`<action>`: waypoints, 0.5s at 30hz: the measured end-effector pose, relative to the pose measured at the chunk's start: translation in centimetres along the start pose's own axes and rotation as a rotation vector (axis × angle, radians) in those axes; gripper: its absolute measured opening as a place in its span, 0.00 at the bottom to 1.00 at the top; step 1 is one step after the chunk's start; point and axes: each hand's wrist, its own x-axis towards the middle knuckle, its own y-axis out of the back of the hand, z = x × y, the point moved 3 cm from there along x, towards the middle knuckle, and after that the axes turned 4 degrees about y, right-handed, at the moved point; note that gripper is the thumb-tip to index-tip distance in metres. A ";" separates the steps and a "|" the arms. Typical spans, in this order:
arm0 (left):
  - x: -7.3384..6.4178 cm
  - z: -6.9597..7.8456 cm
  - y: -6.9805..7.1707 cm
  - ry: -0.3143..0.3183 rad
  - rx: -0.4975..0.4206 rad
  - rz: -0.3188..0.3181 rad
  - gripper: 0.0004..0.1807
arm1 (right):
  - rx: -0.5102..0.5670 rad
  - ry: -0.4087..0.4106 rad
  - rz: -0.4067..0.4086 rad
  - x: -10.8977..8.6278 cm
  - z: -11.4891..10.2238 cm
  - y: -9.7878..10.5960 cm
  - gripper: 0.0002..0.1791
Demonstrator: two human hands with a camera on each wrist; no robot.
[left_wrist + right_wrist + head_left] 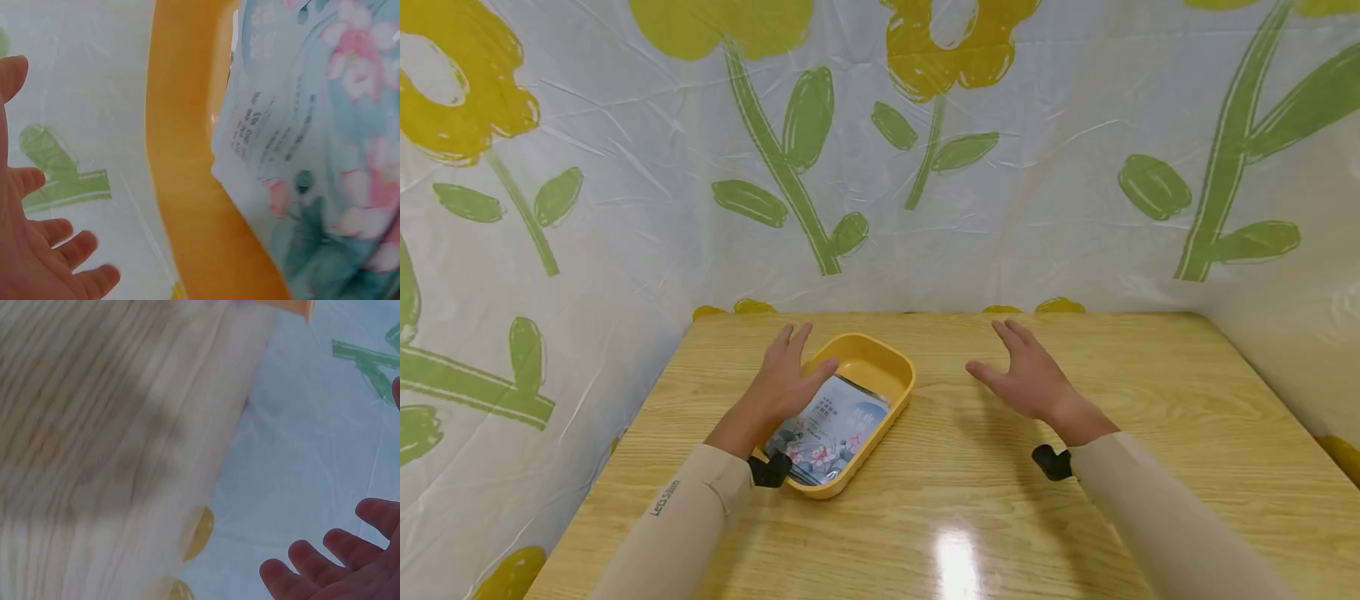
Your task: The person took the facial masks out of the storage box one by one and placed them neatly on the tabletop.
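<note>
A yellow plastic basket [880,364] stands left of the middle of the table, turned at a slant. Inside it lies a flat packet [838,425], pale blue with pink lotus flowers and printed writing; the left wrist view shows the packet [325,144] close up. Over the basket's left side my left hand [782,383] hovers, fingers spread and holding nothing. To the right of the basket my right hand [1030,379] is held above the bare wood, its fingers apart and nothing in them. Whether more packets lie beneath the top one is hard to tell.
The wooden table [970,483] runs back to a white cloth [1037,225] printed with yellow flowers and green leaves, which hangs behind it and at both sides. A bright light reflection shows near the table's front.
</note>
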 end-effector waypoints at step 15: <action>-4.3 -4.2 0.5 0.026 -0.173 0.081 0.44 | 0.254 0.021 -0.006 -0.9 -1.2 -3.2 0.50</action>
